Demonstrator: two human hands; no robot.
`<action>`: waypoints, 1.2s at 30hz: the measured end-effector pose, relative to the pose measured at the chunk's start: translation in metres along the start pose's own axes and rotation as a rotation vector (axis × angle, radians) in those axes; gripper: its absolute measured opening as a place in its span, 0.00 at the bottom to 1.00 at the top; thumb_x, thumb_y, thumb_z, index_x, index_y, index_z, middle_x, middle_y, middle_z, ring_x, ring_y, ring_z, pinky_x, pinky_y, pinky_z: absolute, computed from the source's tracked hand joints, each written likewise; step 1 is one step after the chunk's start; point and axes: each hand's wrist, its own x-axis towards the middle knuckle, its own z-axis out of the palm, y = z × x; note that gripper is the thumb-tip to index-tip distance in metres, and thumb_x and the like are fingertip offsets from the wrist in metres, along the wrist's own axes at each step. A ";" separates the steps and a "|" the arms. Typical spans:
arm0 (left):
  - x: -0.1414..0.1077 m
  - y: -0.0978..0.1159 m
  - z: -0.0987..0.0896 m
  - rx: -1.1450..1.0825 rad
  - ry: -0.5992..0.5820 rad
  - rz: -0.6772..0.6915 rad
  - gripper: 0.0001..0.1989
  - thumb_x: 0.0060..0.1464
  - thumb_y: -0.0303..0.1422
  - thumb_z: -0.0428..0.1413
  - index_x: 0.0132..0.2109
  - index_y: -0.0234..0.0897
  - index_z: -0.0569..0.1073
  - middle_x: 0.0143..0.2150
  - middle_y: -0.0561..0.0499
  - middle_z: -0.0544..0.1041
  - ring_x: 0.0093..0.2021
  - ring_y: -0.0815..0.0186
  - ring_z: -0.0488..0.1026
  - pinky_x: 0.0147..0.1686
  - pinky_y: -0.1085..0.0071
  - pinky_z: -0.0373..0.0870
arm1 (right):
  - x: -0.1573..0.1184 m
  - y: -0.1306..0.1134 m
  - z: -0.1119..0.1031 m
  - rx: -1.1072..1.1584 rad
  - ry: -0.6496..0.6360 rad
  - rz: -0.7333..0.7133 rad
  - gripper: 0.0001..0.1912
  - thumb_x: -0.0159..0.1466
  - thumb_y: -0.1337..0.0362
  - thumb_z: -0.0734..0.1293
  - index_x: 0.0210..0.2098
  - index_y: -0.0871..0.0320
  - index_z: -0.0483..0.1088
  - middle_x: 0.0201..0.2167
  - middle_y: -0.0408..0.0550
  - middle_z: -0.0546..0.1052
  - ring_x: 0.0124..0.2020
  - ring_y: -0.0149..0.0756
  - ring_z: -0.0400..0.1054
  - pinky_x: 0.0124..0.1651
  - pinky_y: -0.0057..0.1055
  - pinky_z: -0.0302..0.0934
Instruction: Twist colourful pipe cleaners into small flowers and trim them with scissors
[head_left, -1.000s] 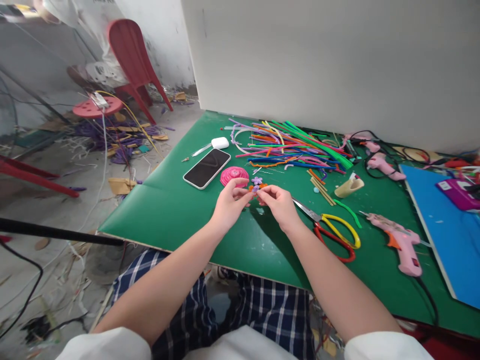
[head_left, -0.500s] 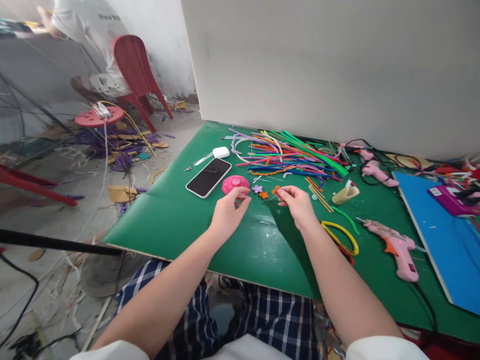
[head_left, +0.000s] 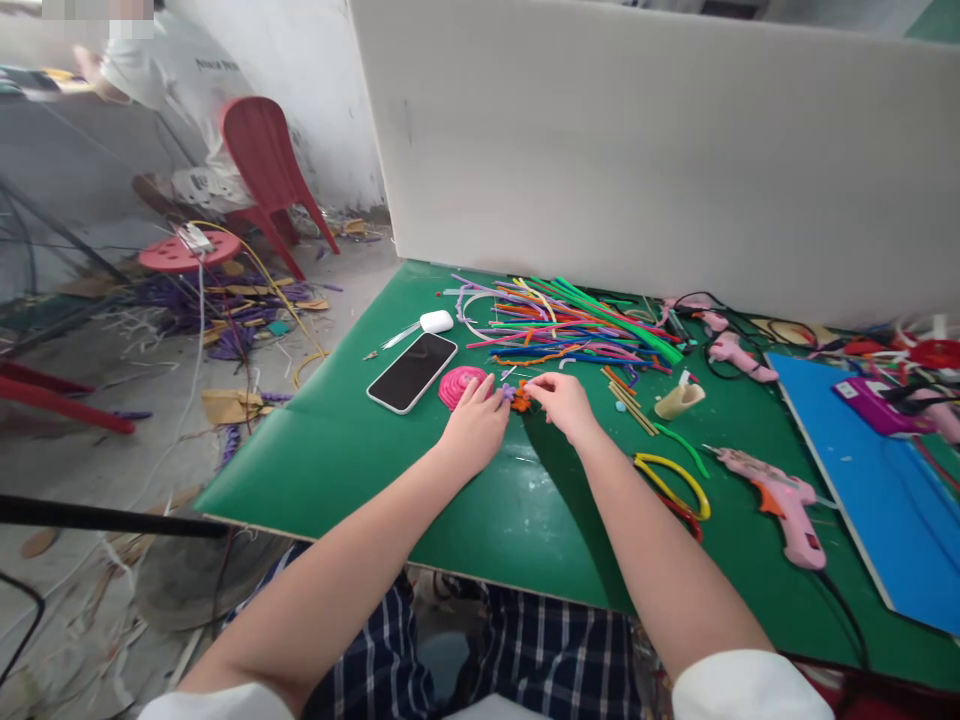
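Observation:
My right hand [head_left: 566,405] is closed in a pinch on an orange flower [head_left: 523,397] that looks made of pipe cleaner, low over the green table. A second orange flower seems to overlap it; I cannot separate the two clearly. Just left of them a small purple flower [head_left: 508,392] touches the fingertips of my left hand [head_left: 478,428]. That hand lies with its fingers stretched forward, over the near right edge of a round pink coiled piece [head_left: 454,385]. A phone [head_left: 412,372] with a dark screen lies left of the coil.
Many coloured pipe cleaners [head_left: 570,325] lie in a heap at the back. To the right are yellow-handled pliers [head_left: 694,490], a pink glue gun [head_left: 780,495], a small bamboo-like cup [head_left: 679,400] and a blue board [head_left: 840,450]. A person in a white shirt [head_left: 187,80] sits at far left.
My right hand has moved left, bringing its orange flower beside the other flowers. My left hand has turned palm down, its fingers now stretched out by the purple flower. The view has tilted slightly.

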 end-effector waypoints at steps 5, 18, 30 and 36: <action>-0.007 0.013 -0.004 0.063 -0.015 -0.003 0.19 0.57 0.36 0.47 0.49 0.26 0.72 0.48 0.39 0.74 0.59 0.48 0.58 0.61 0.53 0.49 | 0.005 0.000 0.005 -0.107 0.033 -0.042 0.09 0.54 0.59 0.64 0.28 0.57 0.73 0.25 0.45 0.77 0.25 0.32 0.69 0.28 0.27 0.60; -0.009 0.015 -0.001 -0.040 0.098 -0.072 0.15 0.57 0.34 0.47 0.47 0.31 0.70 0.51 0.38 0.71 0.58 0.53 0.61 0.57 0.56 0.56 | 0.004 0.006 0.005 -0.310 0.090 -0.108 0.10 0.58 0.63 0.61 0.30 0.54 0.75 0.32 0.46 0.79 0.34 0.37 0.71 0.37 0.30 0.59; -0.006 0.022 0.006 -0.077 -0.005 -0.038 0.27 0.56 0.44 0.47 0.58 0.35 0.61 0.61 0.39 0.61 0.63 0.51 0.51 0.59 0.52 0.50 | 0.003 0.004 0.001 -0.321 0.181 -0.102 0.11 0.59 0.62 0.60 0.32 0.54 0.74 0.31 0.47 0.79 0.33 0.37 0.71 0.36 0.30 0.59; -0.004 0.022 0.009 -0.071 -0.020 -0.031 0.27 0.57 0.44 0.46 0.57 0.31 0.63 0.60 0.38 0.62 0.63 0.52 0.52 0.60 0.55 0.50 | 0.003 0.004 -0.001 -0.323 0.205 -0.098 0.12 0.60 0.61 0.59 0.32 0.55 0.74 0.31 0.48 0.79 0.31 0.38 0.70 0.35 0.31 0.58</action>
